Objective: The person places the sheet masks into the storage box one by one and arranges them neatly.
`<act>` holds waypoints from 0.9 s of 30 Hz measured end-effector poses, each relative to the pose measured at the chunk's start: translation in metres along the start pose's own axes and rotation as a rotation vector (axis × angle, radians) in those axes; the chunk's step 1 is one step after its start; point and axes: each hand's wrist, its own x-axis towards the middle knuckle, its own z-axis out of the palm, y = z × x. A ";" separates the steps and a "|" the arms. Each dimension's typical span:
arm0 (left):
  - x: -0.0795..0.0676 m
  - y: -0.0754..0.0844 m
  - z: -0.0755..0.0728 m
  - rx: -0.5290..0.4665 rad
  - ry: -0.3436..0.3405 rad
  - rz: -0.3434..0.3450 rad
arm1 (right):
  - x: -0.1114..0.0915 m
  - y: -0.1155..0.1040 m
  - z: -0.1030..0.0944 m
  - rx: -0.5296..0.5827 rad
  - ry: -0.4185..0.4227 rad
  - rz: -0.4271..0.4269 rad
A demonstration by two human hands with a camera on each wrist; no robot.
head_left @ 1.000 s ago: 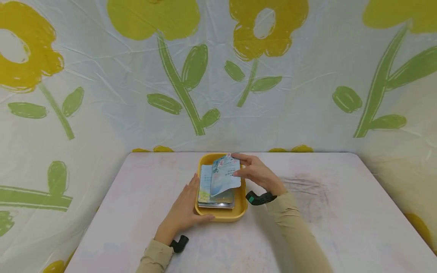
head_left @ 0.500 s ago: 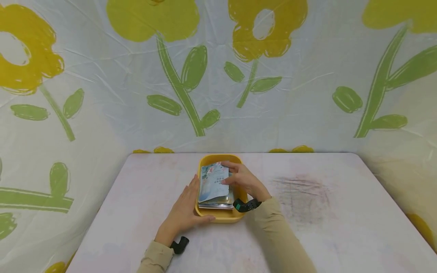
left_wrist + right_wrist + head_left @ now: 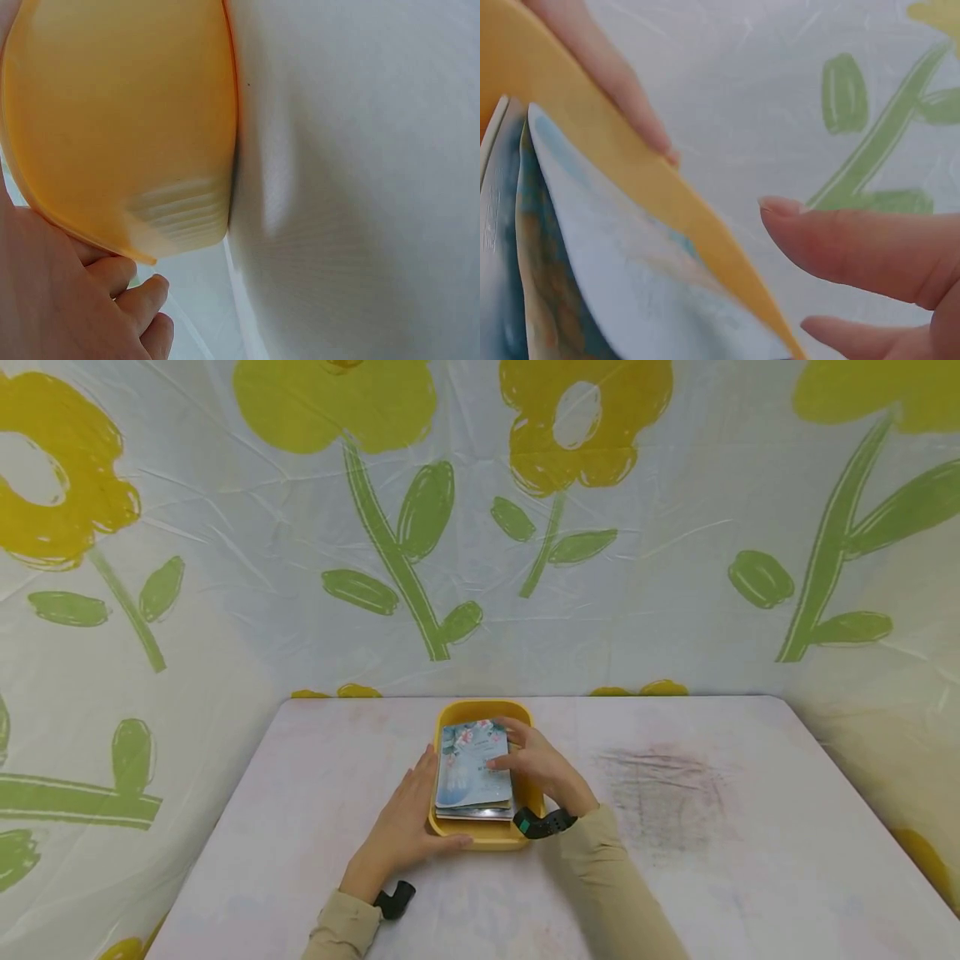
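A light-blue flat packet with pink flowers (image 3: 472,777) lies on top of a small stack inside a yellow plastic basket (image 3: 487,842). Beneath it, edges of other flat packets show, one of them silvery (image 3: 472,814). My right hand (image 3: 543,768) hovers at the packet's right edge, thumb over its face. In the right wrist view a gap shows between thumb (image 3: 840,240) and finger, with nothing pinched. My left hand (image 3: 401,822) rests against the basket's left side, fingers along the wall and thumb at the front rim.
The basket stands near the far edge of a pale table (image 3: 315,793). Behind rises a cloth backdrop (image 3: 645,610) printed with yellow flowers, which also hangs at both sides. A dark smudge (image 3: 667,802) marks the tabletop right of the basket.
The flowered packet has moved left and down from a raised, tilted pose and now lies flat on the stack. My right hand moved left with it, then loosened. The left hand stayed put.
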 end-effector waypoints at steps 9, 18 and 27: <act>0.000 0.000 0.000 -0.004 0.024 0.029 | -0.006 -0.012 0.007 0.029 0.034 -0.028; 0.000 0.000 -0.001 0.010 0.019 0.048 | -0.002 -0.016 0.020 -0.052 0.059 0.044; 0.000 -0.002 -0.001 0.028 0.016 0.052 | 0.004 -0.014 0.038 -0.265 0.055 0.130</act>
